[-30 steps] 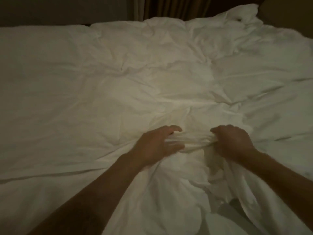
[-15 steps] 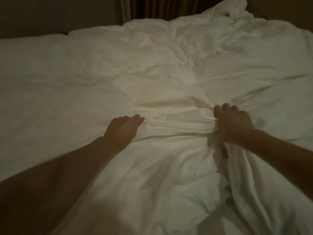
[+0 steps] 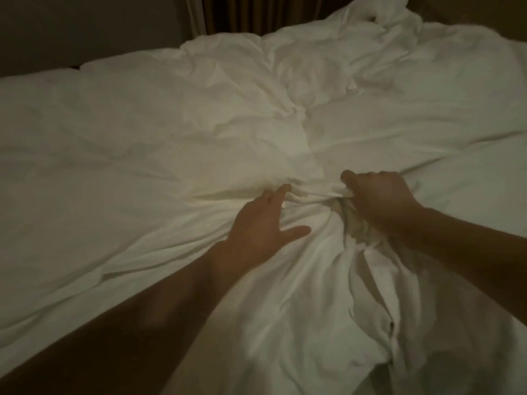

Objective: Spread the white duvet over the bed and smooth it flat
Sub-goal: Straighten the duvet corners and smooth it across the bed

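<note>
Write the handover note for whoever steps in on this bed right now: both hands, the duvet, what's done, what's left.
Left hand: open, fingers spread flat on the white duvet, fingertips at the bunched ridge.
Right hand: gripping a gathered fold of the duvet.
Duvet: covers the bed across the view, flatter on the left; creased at centre, crumpled at the far right corner and bunched below the right hand.
Done: roughly spread.
Left: release the bunch, pull out the far corner, smooth the creases.
</note>
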Tool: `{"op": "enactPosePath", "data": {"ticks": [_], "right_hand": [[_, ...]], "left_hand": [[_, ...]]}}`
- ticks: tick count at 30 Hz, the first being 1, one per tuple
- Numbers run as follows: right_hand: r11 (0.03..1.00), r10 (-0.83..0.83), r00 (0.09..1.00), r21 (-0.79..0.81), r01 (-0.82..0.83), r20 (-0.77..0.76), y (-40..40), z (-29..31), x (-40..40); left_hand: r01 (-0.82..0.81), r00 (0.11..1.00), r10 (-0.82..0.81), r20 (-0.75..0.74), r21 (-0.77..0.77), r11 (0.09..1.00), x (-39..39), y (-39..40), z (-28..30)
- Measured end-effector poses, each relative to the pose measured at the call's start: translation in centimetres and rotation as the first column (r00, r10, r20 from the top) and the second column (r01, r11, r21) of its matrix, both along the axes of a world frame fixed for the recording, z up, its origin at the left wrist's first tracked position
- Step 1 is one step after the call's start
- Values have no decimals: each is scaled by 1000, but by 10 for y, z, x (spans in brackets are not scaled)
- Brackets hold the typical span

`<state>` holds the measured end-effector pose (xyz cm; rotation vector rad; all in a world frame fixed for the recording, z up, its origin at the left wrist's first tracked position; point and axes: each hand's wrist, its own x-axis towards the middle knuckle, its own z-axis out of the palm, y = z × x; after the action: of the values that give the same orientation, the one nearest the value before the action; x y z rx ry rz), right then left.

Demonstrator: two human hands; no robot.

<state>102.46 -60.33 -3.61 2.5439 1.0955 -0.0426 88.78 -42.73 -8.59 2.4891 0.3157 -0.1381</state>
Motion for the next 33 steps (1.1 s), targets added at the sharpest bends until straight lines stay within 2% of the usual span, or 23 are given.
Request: {"op": "enactPosePath", "data": {"ticks": [3,6,8,10,13,15,17,18,20,21,22,23,25,27,29,31,33], "right_hand": [[998,38,997,54,-34,-69,-15,7,5],[998,-62,982,15,65,-176,-39,25,13],[987,-157,968,-59,148,-197,-62,37,18],[978,-201,969,-80,192,-142,-77,59,31],[970,-243,970,-34,242,-24,-80,84,68],[973,-203,976,-93,210,74,-79,75,79],[955,-248,968,-158,250,32,-82,42,75],[947,-297,955,-127,294,-4,-81,29,72],[941,-337,940,15,338,-48,-78,20,70],[946,-314,949,77,316,-42,-78,23,70],[952,-284,958,113,286,-31,-81,29,69],[960,-252,967,124,253,-22,-87,36,68],[971,-230,973,61,231,-15,-105,54,68],[959,-284,957,-37,283,-59,-126,77,72],[942,-324,938,-135,308,-123,-140,103,78],[921,-346,927,-244,305,-146,-149,132,88],[892,-355,933,-323,316,-68,-158,153,107]], "left_hand": [[-36,999,36,30,-14,999,15,7,-2],[124,991,-132,19,230,965,13,38,1],[176,981,-193,33,285,942,14,47,7],[187,979,-200,32,240,953,26,38,16],[121,992,-116,-41,177,977,44,26,8],[69,983,-44,-181,135,988,50,18,-9],[29,958,13,-288,139,990,56,-6,-24],[23,967,6,-255,111,994,64,-26,-25],[108,994,-107,23,-31,994,87,-70,-11],[168,975,-151,165,-98,981,100,-90,4],[201,956,-169,240,-118,972,114,-106,20],[203,949,-172,264,-92,975,127,-116,33],[209,933,-246,264,160,965,143,-124,50],[310,890,-402,214,362,879,146,-125,62],[367,849,-474,236,381,848,149,-124,74],[364,837,-471,279,359,859,157,-119,88],[276,843,-422,333,406,872,172,-110,95]]}}
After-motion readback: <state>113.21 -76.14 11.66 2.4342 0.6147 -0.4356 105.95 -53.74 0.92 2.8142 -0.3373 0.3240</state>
